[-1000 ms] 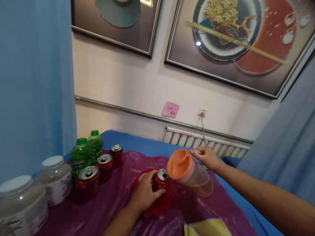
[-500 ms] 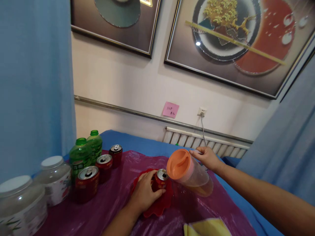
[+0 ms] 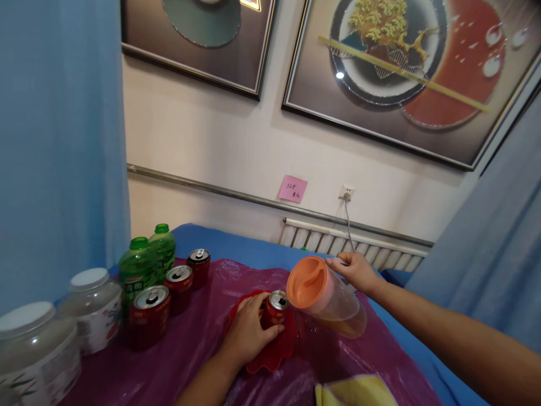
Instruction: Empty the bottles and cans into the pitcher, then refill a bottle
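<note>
Purple sheet (image 3: pixel 190 349): left hand (image 3: pixel 249 332) grips can (image 3: pixel 276 309) (opened), right hand (image 3: pixel 357 272) tilts pitcher (image 3: pixel 325 296).

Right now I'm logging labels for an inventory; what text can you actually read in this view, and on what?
Pink sticky note on the wall: handwriting, perhaps "32", the rest illegible.
Green plastic bottles: red label, characters too blurred.
Red drink cans, including the one in the left hand: print unreadable.
White-lidded clear jars: decoration only, no legible words.

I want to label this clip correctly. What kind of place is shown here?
Probably a room indoors, not a kitchen: blue curtains hang on both sides, framed pictures are on the wall, and a radiator stands behind the covered table with drinks.
</note>
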`<state>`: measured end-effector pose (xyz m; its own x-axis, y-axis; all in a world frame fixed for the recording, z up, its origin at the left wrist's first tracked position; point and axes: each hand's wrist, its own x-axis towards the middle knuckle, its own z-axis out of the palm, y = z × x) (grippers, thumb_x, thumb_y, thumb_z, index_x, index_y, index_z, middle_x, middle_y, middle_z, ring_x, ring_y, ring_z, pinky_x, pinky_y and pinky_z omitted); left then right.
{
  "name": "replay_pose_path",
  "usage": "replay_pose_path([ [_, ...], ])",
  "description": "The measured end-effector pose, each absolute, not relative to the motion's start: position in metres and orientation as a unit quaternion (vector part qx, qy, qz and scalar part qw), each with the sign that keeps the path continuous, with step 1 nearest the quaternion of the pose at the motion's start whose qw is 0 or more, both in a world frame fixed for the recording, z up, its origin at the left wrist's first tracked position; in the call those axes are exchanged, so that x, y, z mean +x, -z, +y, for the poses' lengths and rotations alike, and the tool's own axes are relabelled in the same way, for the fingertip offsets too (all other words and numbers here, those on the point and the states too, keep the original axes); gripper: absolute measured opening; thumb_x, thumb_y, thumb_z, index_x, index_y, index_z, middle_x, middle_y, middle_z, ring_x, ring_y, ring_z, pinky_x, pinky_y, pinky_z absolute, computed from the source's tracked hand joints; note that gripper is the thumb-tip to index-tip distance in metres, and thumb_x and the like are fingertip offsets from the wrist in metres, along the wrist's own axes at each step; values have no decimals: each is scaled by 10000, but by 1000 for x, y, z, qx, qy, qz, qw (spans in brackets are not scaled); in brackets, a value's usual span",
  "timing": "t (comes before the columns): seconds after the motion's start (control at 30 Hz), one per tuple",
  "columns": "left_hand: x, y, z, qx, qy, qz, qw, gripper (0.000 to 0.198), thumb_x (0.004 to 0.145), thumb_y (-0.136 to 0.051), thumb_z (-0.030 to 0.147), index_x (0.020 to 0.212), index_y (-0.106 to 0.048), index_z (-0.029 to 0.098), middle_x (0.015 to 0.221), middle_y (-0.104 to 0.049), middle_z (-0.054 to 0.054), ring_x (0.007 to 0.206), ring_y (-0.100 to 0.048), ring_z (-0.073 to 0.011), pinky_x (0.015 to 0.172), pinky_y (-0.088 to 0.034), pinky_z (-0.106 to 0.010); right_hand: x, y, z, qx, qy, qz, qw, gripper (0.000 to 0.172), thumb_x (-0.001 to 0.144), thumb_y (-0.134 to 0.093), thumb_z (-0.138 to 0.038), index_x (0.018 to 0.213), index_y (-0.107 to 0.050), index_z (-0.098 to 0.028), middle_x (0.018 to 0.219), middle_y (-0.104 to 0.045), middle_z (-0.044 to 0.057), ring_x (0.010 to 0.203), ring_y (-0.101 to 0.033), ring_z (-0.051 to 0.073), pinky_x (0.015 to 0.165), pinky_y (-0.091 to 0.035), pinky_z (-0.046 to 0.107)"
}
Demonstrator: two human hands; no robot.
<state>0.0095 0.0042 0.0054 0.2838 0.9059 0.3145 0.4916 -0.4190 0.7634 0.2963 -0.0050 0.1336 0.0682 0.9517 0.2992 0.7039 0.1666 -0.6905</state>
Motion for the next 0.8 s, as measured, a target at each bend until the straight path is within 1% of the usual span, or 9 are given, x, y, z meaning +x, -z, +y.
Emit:
replay_pose_path([
  [0.13,9,-5,4,754,-376,462,276,610,642,-828,235,1219,-629,211,1250,-692,-96,1205,-582,-313,1062,-415,-447,298,-132,-4,-625,-165,-661,380,545,760,-602,-644,543,-301,-245,528,-225,-75,488,-253,81,442,-212,238],
  [0.37,10,-2,5,754,-376,461,277,620,638,-831,232,1222,-623,215,1257,-687,-98,1212,-572,-317,1070,-402,-460,298,-134,-4,-625,-156,-664,380,569,755,-603,-657,545,-266,-251,534,-209,-76,501,-221,81,450,-183,243],
  [0.57,9,-2,5,754,-379,460,278,619,640,-830,232,1223,-622,217,1253,-687,-94,1207,-575,-312,1067,-405,-455,297,-135,-4,-621,-163,-665,382,560,760,-598,-644,544,-261,-252,538,-200,-74,501,-217,83,451,-182,242],
  [0.8,11,-5,5,754,-372,464,278,632,640,-833,235,1232,-618,201,1263,-684,-103,1214,-570,-318,1074,-398,-455,297,-135,-4,-623,-170,-659,386,551,752,-612,-639,545,-275,-254,536,-213,-73,496,-243,85,440,-202,241],
])
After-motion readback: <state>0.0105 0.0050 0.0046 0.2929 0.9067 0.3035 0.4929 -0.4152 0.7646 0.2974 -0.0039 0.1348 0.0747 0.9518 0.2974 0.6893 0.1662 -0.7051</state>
